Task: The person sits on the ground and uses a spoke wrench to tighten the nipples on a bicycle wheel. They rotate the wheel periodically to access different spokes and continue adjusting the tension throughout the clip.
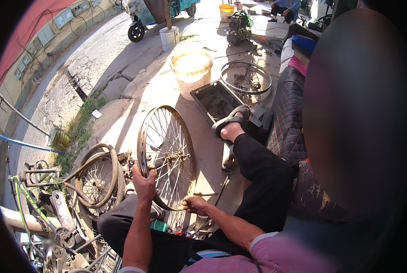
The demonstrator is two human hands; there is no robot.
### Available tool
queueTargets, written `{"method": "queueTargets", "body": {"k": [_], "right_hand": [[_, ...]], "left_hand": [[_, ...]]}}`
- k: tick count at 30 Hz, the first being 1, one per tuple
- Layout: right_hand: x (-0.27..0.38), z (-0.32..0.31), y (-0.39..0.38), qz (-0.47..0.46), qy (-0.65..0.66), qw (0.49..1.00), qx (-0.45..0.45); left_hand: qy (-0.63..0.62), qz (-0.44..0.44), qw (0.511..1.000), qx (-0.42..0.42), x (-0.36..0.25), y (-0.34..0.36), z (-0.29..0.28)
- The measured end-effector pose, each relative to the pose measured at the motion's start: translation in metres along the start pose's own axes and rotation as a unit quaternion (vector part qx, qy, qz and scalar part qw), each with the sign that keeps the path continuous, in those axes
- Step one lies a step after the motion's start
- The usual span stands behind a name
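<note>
A spoked bicycle wheel (170,157) with a worn, brownish rim stands upright before my knees, no tyre plainly visible on it. My left hand (144,183) is closed round the near left side of the rim, thumb toward the spokes. At the bottom right of the same rim, my right hand (195,205) has its fingers curled and pinching the edge; any small thing inside them is hidden. Left of the wheel, another spoked wheel (96,182) lies with a brown tyre (116,175) looped about it.
Bicycle frames and metal parts (60,218) are heaped at the left. Ahead stand a dusty bucket (191,75), a black crate (208,98) and a bare rim (245,77). A quilted seat (287,113) borders the right. A person (285,9) sits far off, near a compressor-like machine (239,28).
</note>
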State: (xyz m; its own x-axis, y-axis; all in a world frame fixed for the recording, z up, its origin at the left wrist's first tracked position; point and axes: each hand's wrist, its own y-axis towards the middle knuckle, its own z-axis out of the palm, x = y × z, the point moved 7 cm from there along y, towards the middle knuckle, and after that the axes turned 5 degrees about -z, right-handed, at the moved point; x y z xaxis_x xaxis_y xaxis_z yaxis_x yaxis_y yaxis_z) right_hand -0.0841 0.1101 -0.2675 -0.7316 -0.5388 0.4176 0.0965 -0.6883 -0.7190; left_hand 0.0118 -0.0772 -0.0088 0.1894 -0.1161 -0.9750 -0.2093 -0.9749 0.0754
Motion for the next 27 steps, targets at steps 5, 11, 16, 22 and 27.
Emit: {"method": "queueTargets", "body": {"k": [5, 11, 16, 22, 27], "right_hand": [[-0.008, 0.011, -0.006, -0.032, 0.000, 0.999, -0.031], [-0.024, 0.015, -0.005, -0.003, 0.085, 0.993, -0.085], [-0.028, 0.012, 0.002, 0.010, 0.095, 0.993, -0.070], [-0.010, 0.019, -0.011, -0.054, 0.017, 0.994, -0.090], [0.002, 0.028, -0.020, -0.125, -0.042, 0.985, -0.114]], "left_hand": [[0.068, -0.042, 0.997, -0.014, 0.017, 0.012, -0.020], [0.008, -0.057, 0.998, -0.034, 0.037, 0.017, -0.040], [-0.045, -0.067, 0.996, -0.029, 0.058, 0.020, -0.049], [-0.033, -0.067, 0.997, -0.034, 0.053, 0.019, -0.048], [-0.019, -0.065, 0.997, -0.028, 0.046, 0.018, -0.039]]}}
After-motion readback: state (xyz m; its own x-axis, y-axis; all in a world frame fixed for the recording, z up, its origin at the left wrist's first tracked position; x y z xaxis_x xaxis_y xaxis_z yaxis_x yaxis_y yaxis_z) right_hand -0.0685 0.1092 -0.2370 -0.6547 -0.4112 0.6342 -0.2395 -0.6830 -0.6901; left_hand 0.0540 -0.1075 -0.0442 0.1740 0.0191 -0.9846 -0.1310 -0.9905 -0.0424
